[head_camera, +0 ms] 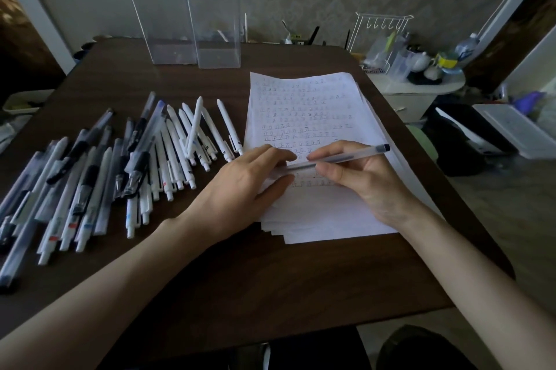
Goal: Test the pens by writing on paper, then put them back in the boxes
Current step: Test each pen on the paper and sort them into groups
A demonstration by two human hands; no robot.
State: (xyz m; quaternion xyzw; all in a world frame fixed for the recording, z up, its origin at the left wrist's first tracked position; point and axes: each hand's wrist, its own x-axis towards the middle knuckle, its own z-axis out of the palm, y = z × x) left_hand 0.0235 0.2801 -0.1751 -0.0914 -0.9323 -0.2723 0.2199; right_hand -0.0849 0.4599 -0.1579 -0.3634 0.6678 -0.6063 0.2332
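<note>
A stack of white paper point(304, 105) covered in rows of small written marks lies on the dark table. My right hand point(361, 177) grips a clear pen with a dark end point(355, 154) just above the sheet, lying almost level. My left hand point(249, 177) lies on the paper's left edge, fingertips at the pen's left end; whether they hold the pen or its cap is hidden. Several white and dark pens point(120, 159) lie in a loose heap to the left. Two tall clear boxes point(168, 23) point(216, 32) stand at the back.
The brown table point(270, 279) ends close in front of me and at the right. Beyond the right edge stands a small white cabinet point(415, 90) crowded with cups, bottles and a wire rack. A white bin point(517, 132) sits further right.
</note>
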